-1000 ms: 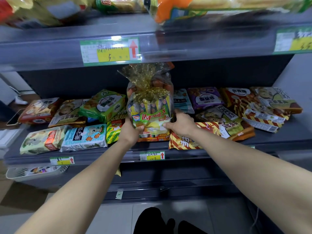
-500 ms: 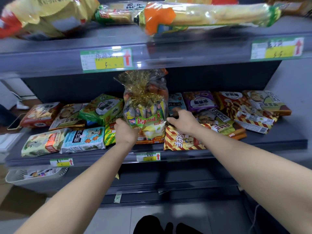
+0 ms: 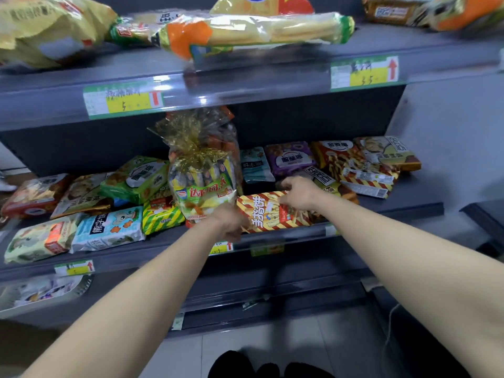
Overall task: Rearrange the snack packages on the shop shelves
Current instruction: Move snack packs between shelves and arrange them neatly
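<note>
Tiled floor (image 3: 245,334) at bottom of view, dark shoes (image 3: 240,364) on it. Both bare forearms reach up and forward to the middle shelf (image 3: 414,211).

Lowest shelf, left end: white basket (image 3: 79,287), contents blurred.

Middle shelf, front edge: small price tag (image 3: 75,267) toward the left.

Left hand (image 3: 227,223) at the front edge near centre, knuckles up, fingers curled downward. It sits against the lower right corner of the cellophane snack bundle (image 3: 203,184) and overlaps the left end of the red-and-yellow striped packet (image 3: 268,214). Blur here; cannot tell whether it grips either one.

Right hand (image 3: 300,195) on the striped packet's right half, fingers curled over its far edge, thumb on the printed face, so it is pinching that packet. Packet lies flat along the front edge, just right of the bundle and touching it.

Bundle stands upright at shelf centre, gold bow at its neck, top reaching close under the upper shelf.

Left of bundle, front row: yellow-green striped packet (image 3: 162,216), blue bear packet (image 3: 109,227), pale green packet (image 3: 35,241) at the left end. Behind them, a green packet (image 3: 136,178) tilted on others.

Right, back row: teal packet (image 3: 255,165), purple packet (image 3: 290,158), more overlapping packets toward the right end.

Upper shelf (image 3: 245,85): green-yellow price label (image 3: 124,99) on its lip. Above, a long orange-ended biscuit packet (image 3: 253,34) lying flat, a yellow bag (image 3: 46,28) at the left.
</note>
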Motion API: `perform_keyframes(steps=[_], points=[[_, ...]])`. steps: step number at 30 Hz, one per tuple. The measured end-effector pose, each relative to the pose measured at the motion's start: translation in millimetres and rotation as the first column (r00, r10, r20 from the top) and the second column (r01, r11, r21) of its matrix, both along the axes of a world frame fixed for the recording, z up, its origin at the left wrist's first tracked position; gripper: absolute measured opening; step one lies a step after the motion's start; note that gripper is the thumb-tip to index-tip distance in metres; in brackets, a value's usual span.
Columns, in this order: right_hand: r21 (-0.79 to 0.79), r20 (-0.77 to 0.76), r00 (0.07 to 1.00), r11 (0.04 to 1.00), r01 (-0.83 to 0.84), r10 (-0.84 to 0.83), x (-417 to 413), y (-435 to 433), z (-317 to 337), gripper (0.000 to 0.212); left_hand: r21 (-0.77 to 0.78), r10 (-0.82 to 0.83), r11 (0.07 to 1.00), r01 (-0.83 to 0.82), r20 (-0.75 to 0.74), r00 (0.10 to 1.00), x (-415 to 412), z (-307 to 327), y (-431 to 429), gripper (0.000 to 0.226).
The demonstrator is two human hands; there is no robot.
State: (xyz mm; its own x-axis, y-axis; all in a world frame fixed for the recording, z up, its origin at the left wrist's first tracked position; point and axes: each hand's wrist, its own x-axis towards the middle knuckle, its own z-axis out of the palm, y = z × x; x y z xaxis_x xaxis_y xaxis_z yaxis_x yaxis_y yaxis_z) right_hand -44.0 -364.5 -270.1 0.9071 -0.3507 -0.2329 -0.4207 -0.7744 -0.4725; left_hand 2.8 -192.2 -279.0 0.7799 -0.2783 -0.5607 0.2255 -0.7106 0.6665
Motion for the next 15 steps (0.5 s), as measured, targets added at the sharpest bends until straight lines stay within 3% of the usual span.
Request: perform_keyframes(steps=[4,8,12,15], points=[[-0.053,-0.152,0.987,0.997,-0.063,0.054,0.2,-1.0,-4.0,0.070,-0.169,0.215,0.959,-0.228,-0.095,0.972,-4.3,-19.9,-12.0,0.016],[-0.119,-0.203,0.977,0.989,-0.089,0.064,7.7,5.0,-11.2,0.078,-0.315,0.311,0.867,-0.387,-0.266,0.913,-7.4,-26.7,-21.5,0.008],[-0.119,-0.143,0.990,0.993,-0.020,0.003,10.6,6.6,-20.1,0.076,-0.396,0.390,0.749,-0.532,-0.385,0.836,-13.3,-26.1,-28.3,0.013],[-0.058,-0.058,0.997,0.998,0.040,-0.043,8.4,6.4,-24.5,0.064,-0.411,0.488,0.648,-0.641,-0.422,0.764,-18.3,-31.6,-32.8,0.040]])
